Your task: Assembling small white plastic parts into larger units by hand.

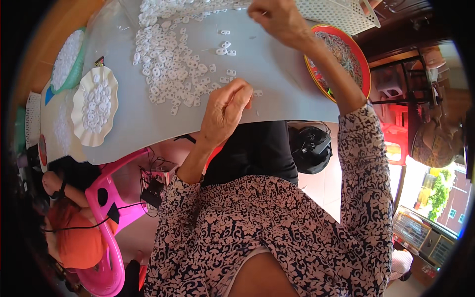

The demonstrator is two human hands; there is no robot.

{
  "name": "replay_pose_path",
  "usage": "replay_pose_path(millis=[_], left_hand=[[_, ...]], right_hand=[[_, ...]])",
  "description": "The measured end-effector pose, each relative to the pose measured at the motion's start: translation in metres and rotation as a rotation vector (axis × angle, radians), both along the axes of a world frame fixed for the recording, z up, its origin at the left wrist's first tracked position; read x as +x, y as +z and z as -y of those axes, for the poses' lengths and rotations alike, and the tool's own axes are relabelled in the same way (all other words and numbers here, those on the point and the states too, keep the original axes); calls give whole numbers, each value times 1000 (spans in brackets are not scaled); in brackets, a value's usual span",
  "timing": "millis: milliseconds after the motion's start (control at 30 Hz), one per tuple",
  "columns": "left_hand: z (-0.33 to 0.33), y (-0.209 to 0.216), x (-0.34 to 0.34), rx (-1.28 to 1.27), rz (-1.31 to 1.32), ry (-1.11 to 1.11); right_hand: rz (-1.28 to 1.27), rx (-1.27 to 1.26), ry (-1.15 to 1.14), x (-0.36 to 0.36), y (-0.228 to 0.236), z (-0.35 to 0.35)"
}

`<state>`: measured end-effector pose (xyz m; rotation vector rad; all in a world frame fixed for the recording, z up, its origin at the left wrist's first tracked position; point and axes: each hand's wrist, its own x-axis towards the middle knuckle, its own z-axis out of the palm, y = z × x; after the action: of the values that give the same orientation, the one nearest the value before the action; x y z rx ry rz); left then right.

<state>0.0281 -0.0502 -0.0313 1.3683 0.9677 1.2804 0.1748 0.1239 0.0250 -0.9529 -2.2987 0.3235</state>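
Here, two bent hands work over a grey table [277, 74] strewn with small white two-holed pieces [166, 62].
The left hand [225, 111] is at the near edge, fingers curled inward, beside a single white piece [258, 93]; the right hand [279, 22] is farther out, fingers bent, its forearm crossing a red round tray [366, 69]. How tightly either closes, or on what, I cannot tell. The main pile lies left of both, near a scalloped cream dish [77, 121].
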Motion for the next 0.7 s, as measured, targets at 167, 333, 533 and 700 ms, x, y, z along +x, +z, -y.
replay_pose_path(millis=[167,333,533,700], left_hand=[[-3,1,2,-25,-22,-14],[2,9,5,-61,-9,-19],[2,9,7,-42,1,3],[-7,12,-1,13,122,84]], right_hand=[[150,-8,127,-22,-34,-11],[417,25,203,-27,-29,-9],[489,174,173,-30,-38,-8],[51,-328,134,-13,-16,21]])
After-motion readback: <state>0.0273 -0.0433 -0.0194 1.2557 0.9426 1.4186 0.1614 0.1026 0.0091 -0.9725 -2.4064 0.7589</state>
